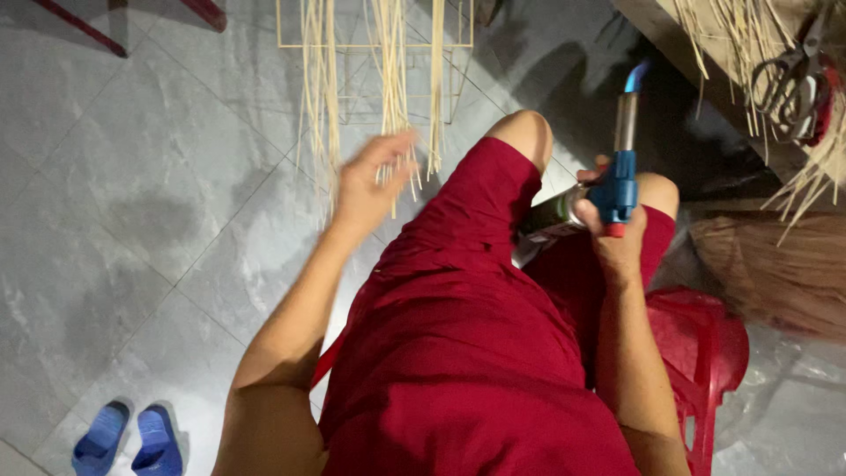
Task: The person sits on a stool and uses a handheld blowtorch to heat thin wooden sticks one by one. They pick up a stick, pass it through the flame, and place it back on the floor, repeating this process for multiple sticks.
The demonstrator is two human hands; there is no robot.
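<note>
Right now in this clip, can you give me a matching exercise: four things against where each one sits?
Things:
1. blue-headed gas torch
2. pale thin bamboo strips
3. pair of blue slippers
4. metal scissors

Places:
A. on the grey floor tiles, bottom left
B. in the right hand, flame lit
C. top right, on a wooden surface among strips
D. at the left hand, up front

Pairs: 1-B, 2-D, 3-A, 4-C

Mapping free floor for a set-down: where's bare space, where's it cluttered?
Bare grey tile floor runs between the hanging bamboo strips and the blue slippers, left of the left hand. Crowded on the right: the right hand grips a lit blowtorch over the knees, beside the red plastic stool, with scissors on a strip-strewn bench.
</note>
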